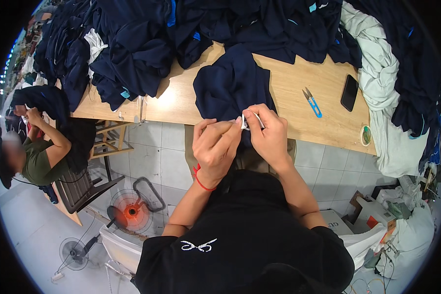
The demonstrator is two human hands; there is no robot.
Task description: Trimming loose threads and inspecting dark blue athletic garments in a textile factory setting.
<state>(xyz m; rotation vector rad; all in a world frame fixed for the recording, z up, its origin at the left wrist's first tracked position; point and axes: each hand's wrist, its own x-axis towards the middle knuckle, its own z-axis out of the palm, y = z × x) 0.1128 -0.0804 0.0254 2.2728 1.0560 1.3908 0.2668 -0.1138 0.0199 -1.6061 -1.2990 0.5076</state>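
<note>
Navy cloth point(232, 81): it lies bunched up on the pale wood desk point(299, 78), right in front of the person. Its near end hangs down past the desk edge, below the hands.
White bit point(244, 122): small, held up at the near side of the navy cloth. I cannot tell if it is joined on.
Left grip point(216, 147): closed, with the fingertips pinching the white bit, at the near side of the navy cloth. A red string point(203, 183) goes round this wrist.
Right grip point(270, 134): closed too, thumb and finger pinching the same white bit, at the near right side of the navy cloth.
Blue snips point(312, 104): flat on the desk, to the right of the navy cloth, tips pointing away from the person.
Black phone point(349, 93): farther right of the navy cloth, past the snips.
Big dark heap point(274, 24): piled up just beyond the navy cloth.
Pale green cloth point(377, 78): well to the right of the navy cloth, draped over the desk's end.
Other person point(46, 154): sitting far left of the navy cloth, wearing a green top.
</note>
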